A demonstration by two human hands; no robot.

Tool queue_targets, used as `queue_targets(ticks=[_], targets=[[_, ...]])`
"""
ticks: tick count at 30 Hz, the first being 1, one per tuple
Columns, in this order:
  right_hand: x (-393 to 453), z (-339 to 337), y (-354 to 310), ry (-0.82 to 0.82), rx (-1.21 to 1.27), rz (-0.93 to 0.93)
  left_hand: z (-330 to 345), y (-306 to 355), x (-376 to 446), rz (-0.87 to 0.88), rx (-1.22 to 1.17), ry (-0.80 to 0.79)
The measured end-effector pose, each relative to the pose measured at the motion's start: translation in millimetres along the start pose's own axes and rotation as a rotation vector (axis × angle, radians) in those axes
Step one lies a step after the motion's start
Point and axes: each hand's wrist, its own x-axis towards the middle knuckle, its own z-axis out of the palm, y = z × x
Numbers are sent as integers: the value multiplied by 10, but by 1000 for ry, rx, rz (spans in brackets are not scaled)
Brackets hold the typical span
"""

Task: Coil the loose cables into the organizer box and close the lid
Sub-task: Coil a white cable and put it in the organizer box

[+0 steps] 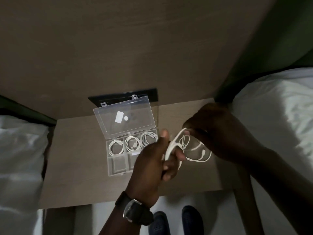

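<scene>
A clear plastic organizer box (116, 168) lies on the small table with its lid (125, 116) tipped open toward the wall. Each of its three back compartments holds a coiled white cable (116, 146). The front compartments that show hold nothing. To the right of the box, above the table, my left hand (152, 167) pinches a bundle of loops of a white cable (177, 146). My right hand (215, 126) grips the same cable at the top of the loop. Loose turns and a plug end hang between the hands.
The brown table top (76, 167) stands between two beds with white bedding (279, 107). A black wall socket plate (147, 94) sits behind the lid. My dark shoes (176, 219) show on the floor below the table's front edge.
</scene>
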Motion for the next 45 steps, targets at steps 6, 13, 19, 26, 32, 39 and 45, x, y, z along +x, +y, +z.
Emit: queue_targets(ticks=[6,13,19,26,32,39,45], targets=[[-329,697,-424,-173,628,321,-272,157,46,93,-805,-28],[-749,871,-1072,-382,1336,618,-467,-60,107,314,-67,341],[-392,372,-545,-43,466,148,-300,-279,-108,177,399,64],[-116,552,-451,95,971,296,-250,-49,-112,-102,-113,-89],[-219,871,-780,149,1472,592,-418,-176,-146,-132,-301,-203],[-231,1026,-926,433,1568,815,-391,-547,-138,202,387,169],[-283,1266,-1138,411,1679,1035,-464,-792,-271,362,756,390]])
